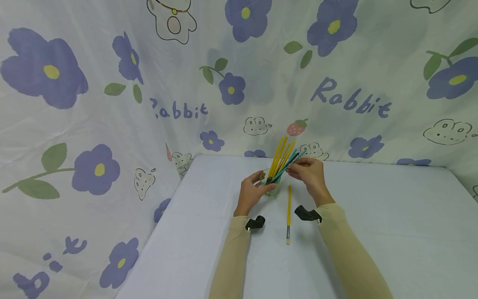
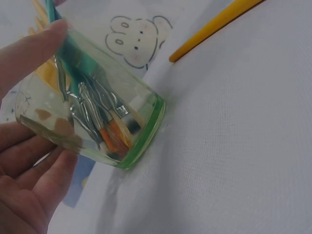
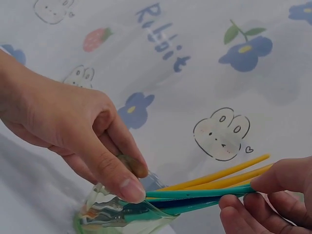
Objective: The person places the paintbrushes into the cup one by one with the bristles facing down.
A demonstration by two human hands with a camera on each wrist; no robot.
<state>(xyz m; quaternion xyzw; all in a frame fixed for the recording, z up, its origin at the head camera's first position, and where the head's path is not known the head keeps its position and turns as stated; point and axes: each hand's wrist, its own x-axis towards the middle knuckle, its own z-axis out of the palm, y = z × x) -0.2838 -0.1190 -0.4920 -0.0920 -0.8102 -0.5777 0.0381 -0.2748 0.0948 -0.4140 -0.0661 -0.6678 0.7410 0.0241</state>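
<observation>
My left hand (image 1: pixel 249 193) grips a clear glass (image 2: pixel 141 92) with a greenish base, thumb on one side and fingers round the other. The glass is tilted in the left wrist view. Several paintbrushes stand in it bristles down, their metal ferrules showing through the wall. Yellow-handled brushes (image 1: pixel 277 155) lean out of the top. Beside them are teal-handled brushes (image 3: pixel 200 194) and a dark blue one. My right hand (image 1: pixel 310 175) pinches the upper ends of the teal handles between thumb and fingers, right of the glass.
One yellow paintbrush (image 1: pixel 289 207) lies on the white-covered table (image 1: pixel 392 207) between my forearms, its bristles toward me. A patterned cloth (image 1: pixel 276 91) with flowers and rabbits hangs behind the table and along its left. Black wrist mounts (image 1: pixel 308 213) sit on the sleeves.
</observation>
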